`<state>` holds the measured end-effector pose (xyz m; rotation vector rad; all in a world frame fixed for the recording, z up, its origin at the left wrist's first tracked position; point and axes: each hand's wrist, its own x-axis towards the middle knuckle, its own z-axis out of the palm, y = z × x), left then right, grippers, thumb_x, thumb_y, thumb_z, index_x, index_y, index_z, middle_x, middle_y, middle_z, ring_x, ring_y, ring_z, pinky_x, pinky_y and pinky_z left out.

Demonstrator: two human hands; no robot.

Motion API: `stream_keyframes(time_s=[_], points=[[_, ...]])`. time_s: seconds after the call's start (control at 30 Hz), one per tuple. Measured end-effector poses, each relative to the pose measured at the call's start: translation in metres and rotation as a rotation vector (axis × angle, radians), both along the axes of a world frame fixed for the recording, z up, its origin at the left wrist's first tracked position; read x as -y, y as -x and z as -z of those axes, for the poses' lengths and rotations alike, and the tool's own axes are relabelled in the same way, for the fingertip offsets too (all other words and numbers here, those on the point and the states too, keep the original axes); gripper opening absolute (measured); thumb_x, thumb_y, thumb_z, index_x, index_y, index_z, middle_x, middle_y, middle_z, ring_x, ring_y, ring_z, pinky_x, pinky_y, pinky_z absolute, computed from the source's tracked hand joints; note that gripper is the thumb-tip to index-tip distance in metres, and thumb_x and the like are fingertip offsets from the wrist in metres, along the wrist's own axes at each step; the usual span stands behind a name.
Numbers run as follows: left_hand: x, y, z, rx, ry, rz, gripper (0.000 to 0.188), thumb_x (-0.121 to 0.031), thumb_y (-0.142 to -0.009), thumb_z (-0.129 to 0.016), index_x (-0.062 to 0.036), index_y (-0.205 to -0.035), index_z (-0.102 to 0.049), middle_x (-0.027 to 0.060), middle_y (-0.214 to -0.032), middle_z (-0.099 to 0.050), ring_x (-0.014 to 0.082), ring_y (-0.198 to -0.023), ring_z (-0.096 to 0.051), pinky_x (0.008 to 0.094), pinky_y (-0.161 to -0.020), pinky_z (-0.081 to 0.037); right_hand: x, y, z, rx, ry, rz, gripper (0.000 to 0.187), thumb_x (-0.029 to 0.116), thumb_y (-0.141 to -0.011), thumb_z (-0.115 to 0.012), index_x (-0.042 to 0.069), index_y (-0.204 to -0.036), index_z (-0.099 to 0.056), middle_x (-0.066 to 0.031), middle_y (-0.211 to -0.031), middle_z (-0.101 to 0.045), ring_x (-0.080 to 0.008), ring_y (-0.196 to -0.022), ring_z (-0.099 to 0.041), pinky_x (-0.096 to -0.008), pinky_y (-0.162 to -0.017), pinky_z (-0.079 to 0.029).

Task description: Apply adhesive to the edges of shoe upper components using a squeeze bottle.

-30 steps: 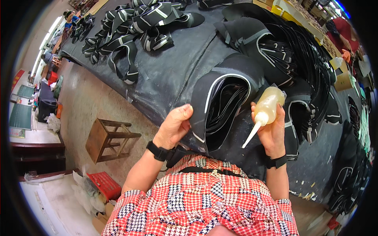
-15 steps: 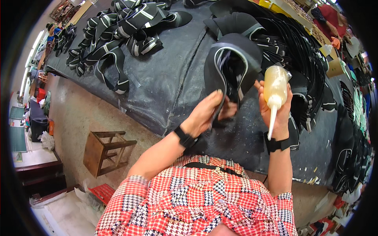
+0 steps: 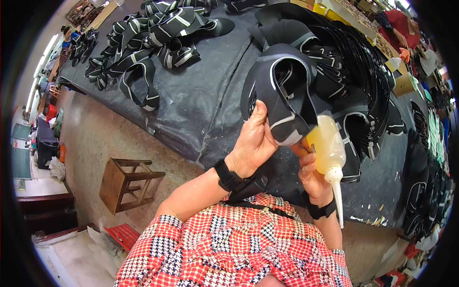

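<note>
My left hand [image 3: 254, 144] is closed on the near end of a black shoe upper [image 3: 286, 111], a curved piece with pale edging and a whitish tip, thumb on its side. In my right hand [image 3: 313, 181] is a translucent squeeze bottle [image 3: 331, 146] with yellowish liquid. Its long white nozzle points down toward me. The bottle's body stands beside the upper's tip, and the right fingertips lie close to that tip; the bottle partly hides them, so I cannot tell whether they touch it. Beyond the held upper, a fanned stack of black uppers [image 3: 363, 62] curves away to the right.
A black-covered table [image 3: 205, 91] lies before me. More pale-edged uppers [image 3: 172, 28] are heaped at its far left. A wooden stool [image 3: 115, 186] stands on the floor to the left. At the far right edge, another person [image 3: 401, 28] works beyond a yellow bin [image 3: 330, 12].
My left hand has drawn the upper's near end together and turned it toward the right. My right hand has come lower and inward, bringing the bottle beside the upper's tip.
</note>
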<state>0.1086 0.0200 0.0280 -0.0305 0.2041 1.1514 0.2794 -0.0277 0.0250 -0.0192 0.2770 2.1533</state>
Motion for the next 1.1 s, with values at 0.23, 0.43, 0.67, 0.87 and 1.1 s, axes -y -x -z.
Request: stream_keyframes(time_s=[0.23, 0.43, 0.67, 0.87, 1.1], points=[[0.041, 0.009, -0.019, -0.459, -0.094, 0.255, 0.032, -0.030, -0.089, -0.042, -0.0018, -0.099, -0.051, 0.0126, -0.095, -0.059, 0.0219, -0.085, -0.059, 0.0352, -0.076, -0.048, -0.014, -0.019, -0.011, 0.054, 0.080, 0.180, 0.053, 0.044, -0.076, -0.058, 0.004, -0.109, -0.050, -0.0140, -0.096, -0.055, -0.0268, -0.084, -0.053, -0.0338, -0.073, -0.052], [0.036, 0.028, -0.077, -1.876, -1.021, -0.490, 0.034, -0.007, -0.068, -0.066, -0.0043, -0.098, -0.053, 0.0085, -0.115, -0.051, 0.0222, -0.114, -0.042, 0.0327, -0.092, -0.035, -0.016, -0.034, -0.019, 0.185, -0.029, -0.037, 0.049, 0.045, -0.079, -0.053, 0.004, -0.106, -0.050, -0.0130, -0.097, -0.054, -0.0265, -0.081, -0.053, -0.0322, -0.066, -0.053], [0.022, 0.011, -0.070, -1.740, -1.266, -0.265, 0.018, -0.005, -0.064, -0.068, -0.0020, -0.080, -0.059, 0.0085, -0.085, -0.059, 0.0181, -0.075, -0.058, 0.0266, -0.068, -0.043, -0.017, -0.039, -0.023, 0.193, 0.016, 0.001, 0.045, 0.041, -0.081, -0.052, 0.004, -0.106, -0.047, -0.0134, -0.095, -0.051, -0.0246, -0.082, -0.052, -0.0299, -0.066, -0.053], [0.028, 0.009, -0.070, -1.332, -0.716, 0.069, 0.015, -0.002, -0.074, -0.061, 0.0008, -0.089, -0.058, 0.0048, -0.079, -0.059, 0.0109, -0.072, -0.056, 0.0213, -0.065, -0.044, -0.019, -0.022, -0.020, 0.418, 0.073, 0.059, 0.055, 0.046, -0.079, -0.053, -0.002, -0.104, -0.046, -0.0161, -0.090, -0.051, -0.0250, -0.080, -0.054, -0.0290, -0.066, -0.053], [0.015, 0.022, -0.073, -1.010, -0.530, 0.167, 0.019, -0.007, -0.082, -0.056, 0.0026, -0.097, -0.051, 0.0029, -0.080, -0.057, 0.0077, -0.073, -0.055, 0.0223, -0.071, -0.047, -0.029, -0.020, -0.016, 0.331, 0.095, -0.025, 0.070, 0.051, -0.076, -0.053, -0.013, -0.104, -0.046, -0.0232, -0.096, -0.053, -0.0277, -0.082, -0.056, -0.0300, -0.068, -0.053]])
